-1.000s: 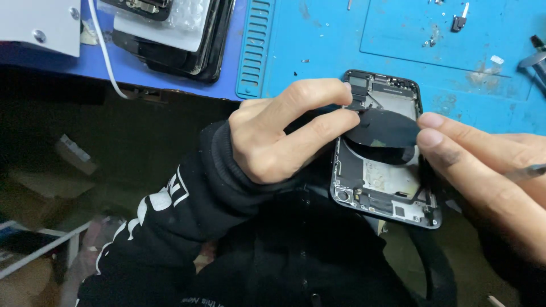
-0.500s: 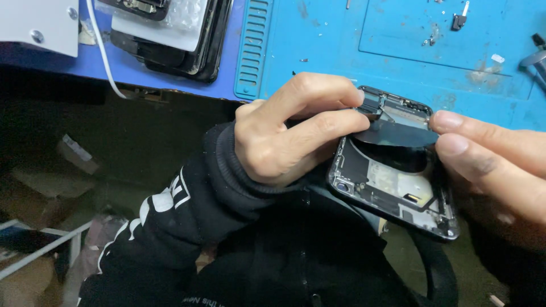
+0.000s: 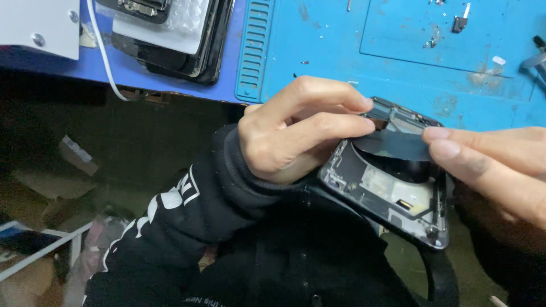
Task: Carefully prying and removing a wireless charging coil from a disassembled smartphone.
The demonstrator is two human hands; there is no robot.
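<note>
My left hand point(image 3: 296, 128) grips an opened phone housing point(image 3: 392, 196), dark frame with bare inner parts showing, held tilted over my lap at the edge of the blue work mat point(image 3: 341, 51). Its fingers press on the top of the frame near the camera end. My right hand point(image 3: 489, 165) comes in from the right and pinches a thin black round flexible sheet point(image 3: 398, 146), which is lifted partly off the inside of the housing.
A stack of dark phone parts with bubble wrap point(image 3: 170, 34) lies at the back left on the blue table. A white box point(image 3: 40, 25) and white cable point(image 3: 99, 51) sit far left. Small screws and a metal tool point(image 3: 534, 57) lie on the mat.
The black sheet has been peeled up from lying flat in the housing. The housing tilted and shifted slightly right and down in my left hand.
</note>
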